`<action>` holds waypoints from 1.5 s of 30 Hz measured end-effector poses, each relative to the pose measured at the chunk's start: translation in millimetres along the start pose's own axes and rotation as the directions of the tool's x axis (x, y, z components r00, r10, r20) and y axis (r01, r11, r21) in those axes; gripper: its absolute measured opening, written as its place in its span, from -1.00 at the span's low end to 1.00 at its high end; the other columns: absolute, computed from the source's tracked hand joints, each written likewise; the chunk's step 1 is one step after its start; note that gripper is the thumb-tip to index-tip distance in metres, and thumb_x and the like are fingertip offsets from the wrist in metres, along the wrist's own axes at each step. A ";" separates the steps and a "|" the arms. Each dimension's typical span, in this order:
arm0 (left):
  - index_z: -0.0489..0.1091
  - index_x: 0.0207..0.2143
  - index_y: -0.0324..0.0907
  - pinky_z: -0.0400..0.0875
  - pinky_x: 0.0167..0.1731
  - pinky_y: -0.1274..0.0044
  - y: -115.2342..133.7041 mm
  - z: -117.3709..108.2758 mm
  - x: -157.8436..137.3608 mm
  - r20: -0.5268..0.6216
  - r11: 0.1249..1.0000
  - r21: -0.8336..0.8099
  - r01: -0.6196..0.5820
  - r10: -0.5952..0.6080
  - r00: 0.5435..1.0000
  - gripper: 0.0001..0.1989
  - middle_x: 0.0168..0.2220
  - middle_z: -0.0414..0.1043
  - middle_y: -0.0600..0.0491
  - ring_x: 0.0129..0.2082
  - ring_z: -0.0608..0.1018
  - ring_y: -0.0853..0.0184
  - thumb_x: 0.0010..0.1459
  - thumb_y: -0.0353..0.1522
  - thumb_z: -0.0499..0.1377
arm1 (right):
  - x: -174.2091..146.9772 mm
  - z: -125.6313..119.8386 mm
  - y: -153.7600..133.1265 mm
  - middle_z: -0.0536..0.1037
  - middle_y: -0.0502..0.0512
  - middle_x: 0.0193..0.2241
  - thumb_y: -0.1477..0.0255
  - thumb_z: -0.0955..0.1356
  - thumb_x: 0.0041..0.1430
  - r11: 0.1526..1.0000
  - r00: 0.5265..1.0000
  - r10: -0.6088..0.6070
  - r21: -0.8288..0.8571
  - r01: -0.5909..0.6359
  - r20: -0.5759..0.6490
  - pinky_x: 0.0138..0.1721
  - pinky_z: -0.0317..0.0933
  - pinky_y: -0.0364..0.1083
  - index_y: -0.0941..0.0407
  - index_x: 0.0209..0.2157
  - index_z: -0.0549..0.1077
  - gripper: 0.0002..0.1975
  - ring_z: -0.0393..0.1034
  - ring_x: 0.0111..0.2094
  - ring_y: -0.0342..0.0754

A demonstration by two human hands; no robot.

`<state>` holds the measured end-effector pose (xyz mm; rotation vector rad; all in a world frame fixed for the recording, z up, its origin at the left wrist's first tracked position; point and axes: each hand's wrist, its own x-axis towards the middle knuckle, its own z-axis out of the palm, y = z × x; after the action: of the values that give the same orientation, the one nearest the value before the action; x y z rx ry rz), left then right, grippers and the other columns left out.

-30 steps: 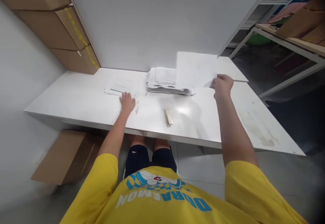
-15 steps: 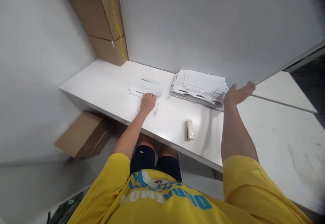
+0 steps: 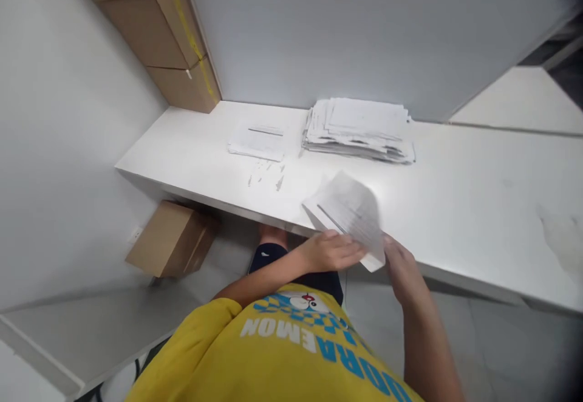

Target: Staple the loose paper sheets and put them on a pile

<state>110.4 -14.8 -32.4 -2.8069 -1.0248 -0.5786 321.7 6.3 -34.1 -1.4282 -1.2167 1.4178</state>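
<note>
Grey panel (image 3: 346,31) backs the scene; white desk (image 3: 478,201) runs along its foot, left to right. Person in a yellow shirt (image 3: 273,365), printed front, sits or stands close at the near edge, cannot tell which. Stacked cardboard boxes (image 3: 141,28) on the desk's far left corner, against the panel, yellow tape running down their sides. One more cardboard box (image 3: 159,238) lower down, left, below desk level. Dark shorts (image 3: 268,256) partly show under the near edge.

Thick paper stack (image 3: 368,116) lies flat on the desk near the panel, right of middle, edges uneven. Held paper (image 3: 350,207) is in front of that stack, over the near desk edge, tilted, blurred, with a dark line and faint print; sheet count unclear. Left hand (image 3: 334,250) reaches across from the left, fingers folded over the held paper's lower edge, clamped on it. Right hand (image 3: 403,268) is at the held paper's right edge, touching; fingers partly hidden, cannot tell if they pinch or only press. Hands are near each other, paper between.

Thin paper pile (image 3: 257,142) lies flat on the desk, left of the thick stack, apart from it, dark line on top. Small scuff marks (image 3: 279,182) on the desk just in front of it.
</note>
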 end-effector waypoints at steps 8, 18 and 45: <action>0.49 -0.09 -0.22 0.30 -0.22 0.42 75.4 -3.4 37.7 0.036 0.965 -0.016 -0.262 0.263 0.964 -0.76 -0.23 0.54 -0.08 -0.24 0.51 0.28 0.35 -0.49 0.03 | -56.6 -48.5 12.5 0.57 0.16 -0.41 -0.12 0.44 -0.10 0.968 0.974 0.223 0.122 -0.218 -0.030 -0.37 0.35 -0.01 0.08 -0.27 0.55 -0.43 0.46 -0.32 0.12; 0.47 -0.06 -0.22 0.32 -0.08 0.36 82.8 -6.6 41.4 0.097 0.981 -0.149 -0.123 0.139 0.986 -0.72 -0.11 0.54 -0.11 -0.07 0.52 0.20 0.40 -0.35 -0.01 | -7.8 -63.6 19.9 0.50 0.04 -0.52 0.18 0.43 -0.14 0.979 0.965 0.194 -0.027 -0.202 -0.175 -0.48 0.17 -0.14 0.15 -0.47 0.48 -0.69 0.32 -0.46 -0.06; 0.19 0.31 -0.27 0.41 -0.06 0.24 5.1 29.9 22.4 0.085 0.853 0.034 0.521 -0.522 0.849 -0.47 0.36 0.16 -0.08 -0.01 0.47 0.08 0.30 -0.41 -0.03 | 29.0 -91.9 13.7 0.45 0.03 -0.53 0.34 0.42 -0.15 0.959 0.898 0.237 -0.059 -0.278 -0.370 -0.51 0.12 -0.15 0.16 -0.47 0.49 -0.82 0.29 -0.47 -0.09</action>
<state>138.8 1.3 -51.3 -2.5463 -1.8283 -0.4828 412.0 40.1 -46.9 -1.8881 -0.9055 1.1963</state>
